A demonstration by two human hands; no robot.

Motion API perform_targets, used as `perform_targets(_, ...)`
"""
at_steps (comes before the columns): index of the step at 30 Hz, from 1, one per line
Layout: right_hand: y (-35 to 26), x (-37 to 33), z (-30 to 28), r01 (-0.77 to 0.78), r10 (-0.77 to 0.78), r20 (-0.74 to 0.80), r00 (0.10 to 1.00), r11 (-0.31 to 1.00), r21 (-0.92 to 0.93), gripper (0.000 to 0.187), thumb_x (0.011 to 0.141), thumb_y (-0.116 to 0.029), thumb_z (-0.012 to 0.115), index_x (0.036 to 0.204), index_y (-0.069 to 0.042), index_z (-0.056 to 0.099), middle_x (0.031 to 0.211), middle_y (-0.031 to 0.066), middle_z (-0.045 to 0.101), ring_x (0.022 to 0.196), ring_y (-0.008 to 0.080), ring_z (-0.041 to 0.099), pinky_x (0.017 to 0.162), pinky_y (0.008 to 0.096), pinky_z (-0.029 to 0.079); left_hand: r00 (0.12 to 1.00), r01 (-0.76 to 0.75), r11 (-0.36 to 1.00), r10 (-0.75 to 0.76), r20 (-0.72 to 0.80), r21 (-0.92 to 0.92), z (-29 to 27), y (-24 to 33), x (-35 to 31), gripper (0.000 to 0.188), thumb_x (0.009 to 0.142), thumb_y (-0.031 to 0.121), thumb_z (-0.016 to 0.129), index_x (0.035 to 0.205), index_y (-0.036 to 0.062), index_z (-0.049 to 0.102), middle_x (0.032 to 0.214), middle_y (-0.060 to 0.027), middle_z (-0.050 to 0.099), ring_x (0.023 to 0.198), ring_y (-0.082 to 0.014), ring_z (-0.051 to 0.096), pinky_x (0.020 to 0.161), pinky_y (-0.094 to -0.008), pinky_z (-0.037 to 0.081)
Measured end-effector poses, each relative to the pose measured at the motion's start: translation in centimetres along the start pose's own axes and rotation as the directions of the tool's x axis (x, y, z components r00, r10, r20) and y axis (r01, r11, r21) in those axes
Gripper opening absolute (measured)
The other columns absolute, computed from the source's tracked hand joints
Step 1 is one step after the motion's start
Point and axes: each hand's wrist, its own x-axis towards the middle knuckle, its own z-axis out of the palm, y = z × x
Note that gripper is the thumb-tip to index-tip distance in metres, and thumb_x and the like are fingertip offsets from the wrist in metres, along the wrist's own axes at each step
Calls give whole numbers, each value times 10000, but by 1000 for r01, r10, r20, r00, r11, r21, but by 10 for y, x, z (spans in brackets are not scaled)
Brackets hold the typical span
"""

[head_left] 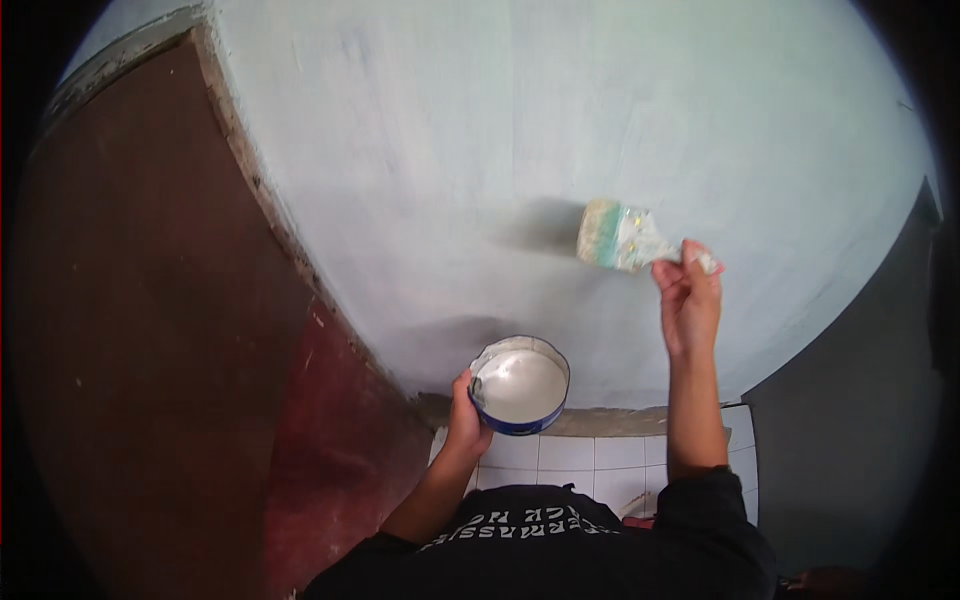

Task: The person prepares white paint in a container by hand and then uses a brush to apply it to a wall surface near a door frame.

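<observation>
Closed around the handle of a wide paintbrush, my right hand is raised in front of the pale blue-white wall. The brush lies sideways with its bristles pointing left, and dried paint coats its ferrule and handle. A shadow falls on the wall just left of the bristles; I cannot tell whether they touch it. Lower and to the left, my left hand grips the side of a round blue tub, its fingers partly hidden behind and under it. White paint lies inside the tub.
On the left, a brown door-like panel stands within a rough, chipped frame, beside a dark red surface. White floor tiles show below the wall's foot. A dark grey surface bounds the right side.
</observation>
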Motion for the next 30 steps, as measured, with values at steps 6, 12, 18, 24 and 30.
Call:
perform_targets(6, -92, 84, 60, 473, -425, 240, 873, 858, -200, 218, 998, -134, 631, 1146, 25, 607, 1003, 93, 670, 925, 199, 692, 842, 356, 604, 991, 102, 995, -103, 89, 11, -14, 6, 19, 597, 1055, 472, 310, 1370, 18, 534, 1337, -135, 621, 1237, -256, 588, 1082, -395, 431)
perform_targets(12, -144, 116, 150, 764, -382, 668, 639, 422, -489, 238, 959, -125, 684, 1123, 43, 647, 1018, 93, 686, 910, 184, 677, 843, 341, 578, 989, 96, 995, -97, 109, 17, -30, 22, 21, 612, 1048, 489, 307, 1372, 21, 532, 1333, -150, 621, 1235, -280, 588, 1080, -417, 437)
perform_targets(18, -168, 115, 196, 888, -485, 774, 407, 10, -461, 167, 956, -73, 689, 1107, -1, 683, 1062, 69, 709, 990, 181, 686, 848, 315, 564, 976, 151, 986, -159, 151, 67, -40, 16, 38, 635, 1044, 494, 257, 1378, 31, 536, 1360, -132, 611, 1264, -278, 565, 1110, -416, 405)
perform_targets(24, -109, 87, 146, 800, -114, 993, 21, -594, -86, 313, 774, -34, 742, 1071, -106, 674, 1130, 145, 684, 1045, 336, 675, 853, 414, 574, 977, 165, 986, -165, 138, 13, -39, 17, 35, 606, 1046, 480, 306, 1374, 20, 524, 1344, -160, 608, 1244, -289, 580, 1091, -423, 426)
perform_targets(30, -49, 11, 75, 971, 226, 964, 140, -220, -89, 228, 785, -52, 760, 991, -64, 662, 1040, 138, 680, 956, 302, 676, 794, 372, 562, 981, 166, 984, -171, 94, 58, -37, 13, 29, 604, 1048, 480, 310, 1376, 19, 523, 1336, -158, 613, 1246, -290, 579, 1089, -424, 425)
